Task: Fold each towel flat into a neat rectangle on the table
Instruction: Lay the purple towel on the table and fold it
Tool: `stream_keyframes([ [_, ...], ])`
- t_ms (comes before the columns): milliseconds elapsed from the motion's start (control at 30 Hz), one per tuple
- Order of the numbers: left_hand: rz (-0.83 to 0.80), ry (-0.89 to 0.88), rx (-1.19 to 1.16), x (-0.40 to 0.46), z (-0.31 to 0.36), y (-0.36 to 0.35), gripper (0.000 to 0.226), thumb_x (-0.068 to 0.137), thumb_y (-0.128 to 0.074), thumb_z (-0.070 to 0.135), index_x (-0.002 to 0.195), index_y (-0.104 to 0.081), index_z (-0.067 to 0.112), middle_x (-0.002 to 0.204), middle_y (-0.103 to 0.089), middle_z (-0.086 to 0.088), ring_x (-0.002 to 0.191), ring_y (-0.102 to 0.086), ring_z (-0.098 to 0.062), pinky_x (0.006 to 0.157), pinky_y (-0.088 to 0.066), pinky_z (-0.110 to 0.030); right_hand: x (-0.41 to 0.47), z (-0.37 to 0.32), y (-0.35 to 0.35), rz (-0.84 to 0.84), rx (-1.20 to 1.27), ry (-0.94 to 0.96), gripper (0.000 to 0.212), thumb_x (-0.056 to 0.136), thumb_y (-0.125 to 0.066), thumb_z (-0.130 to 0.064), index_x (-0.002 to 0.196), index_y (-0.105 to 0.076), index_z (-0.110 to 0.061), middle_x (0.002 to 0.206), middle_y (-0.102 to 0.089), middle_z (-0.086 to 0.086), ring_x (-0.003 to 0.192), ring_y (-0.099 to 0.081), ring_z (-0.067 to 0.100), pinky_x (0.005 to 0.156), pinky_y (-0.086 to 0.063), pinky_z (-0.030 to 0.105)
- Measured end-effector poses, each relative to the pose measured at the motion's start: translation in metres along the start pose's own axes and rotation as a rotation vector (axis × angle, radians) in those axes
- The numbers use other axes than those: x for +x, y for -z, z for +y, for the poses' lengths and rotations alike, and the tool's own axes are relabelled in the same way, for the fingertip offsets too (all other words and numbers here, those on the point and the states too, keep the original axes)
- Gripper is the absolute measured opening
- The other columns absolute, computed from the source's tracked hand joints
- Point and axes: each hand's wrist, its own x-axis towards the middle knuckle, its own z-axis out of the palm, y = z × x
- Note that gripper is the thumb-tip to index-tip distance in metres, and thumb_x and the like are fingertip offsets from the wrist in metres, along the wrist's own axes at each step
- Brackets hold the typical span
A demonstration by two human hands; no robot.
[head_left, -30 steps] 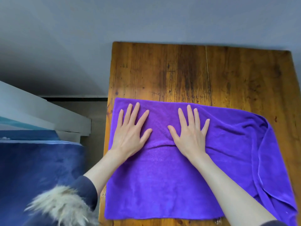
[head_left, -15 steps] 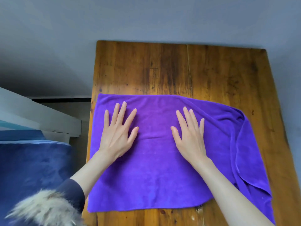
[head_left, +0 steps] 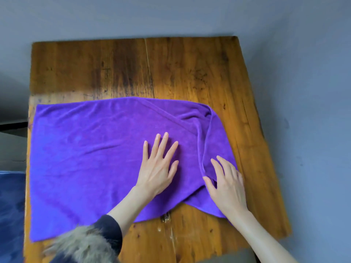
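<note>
- A purple towel [head_left: 91, 158] lies spread across the near half of a worn wooden table [head_left: 190, 73], its long side running left to right.
- The towel's left part lies flat with only faint creases; its left edge reaches the table's left edge.
- At the right end the cloth is doubled over: a flap folds back on itself, leaving a curved ridge that runs from the far right corner down toward the near edge.
- The near right corner of the towel sits askew, so the near edge steps outward there instead of running straight.
- The left hand [head_left: 157, 168] rests palm down on the towel right of its middle, fingers straight and spread, gripping nothing.
- The right hand [head_left: 226, 185] lies palm down on the folded flap at the right end, fingers straight and close together. Its thumb [head_left: 209, 184] sits at the flap's hemmed edge; whether it tucks under the hem cannot be told.
- The two hands are near each other but apart, with the ridge of the fold between them.
- A dark sleeve [head_left: 112, 230] with a fur trim [head_left: 81, 247] covers the left forearm near the bottom edge; the right forearm is bare.
- Blue fabric [head_left: 11, 215] shows at the lower left, beside the table.
- A grey wall [head_left: 171, 14] stands behind the table.
</note>
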Motion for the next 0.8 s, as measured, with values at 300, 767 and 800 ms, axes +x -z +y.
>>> stream_keyframes([
  [300,-0.085,0.061,0.142,0.009,0.026,-0.018,0.060,0.089,-0.027,0.049,0.143,-0.036,0.023,0.153,-0.027,-0.010,0.140,-0.024,-0.035,0.106,-0.017,-0.065,0.042,0.056,0.015,-0.109,0.499,-0.133,0.022,0.090,-0.059,-0.022,0.072,-0.064,-0.011,0.071,-0.060,0.000,0.072,-0.053,0.025,0.067,-0.038,0.032],
  [767,0.083,0.232,-0.073,0.026,0.043,-0.005,0.050,0.092,-0.051,0.028,0.139,-0.039,0.018,0.155,-0.019,-0.008,0.145,-0.010,-0.029,0.111,-0.009,-0.061,0.119,0.126,0.050,0.369,0.504,-0.442,0.035,0.094,-0.047,-0.016,0.127,-0.051,-0.004,0.126,-0.052,0.017,0.118,-0.049,0.030,0.099,-0.035,0.033],
  [800,0.092,0.220,-0.061,0.031,0.046,-0.004,0.052,0.092,-0.051,0.028,0.141,-0.036,0.018,0.156,-0.017,-0.007,0.145,-0.008,-0.029,0.111,-0.007,-0.059,0.107,0.119,0.045,0.392,0.428,-0.330,0.037,0.093,-0.049,-0.014,0.128,-0.050,-0.002,0.129,-0.051,0.019,0.121,-0.047,0.032,0.102,-0.034,0.036],
])
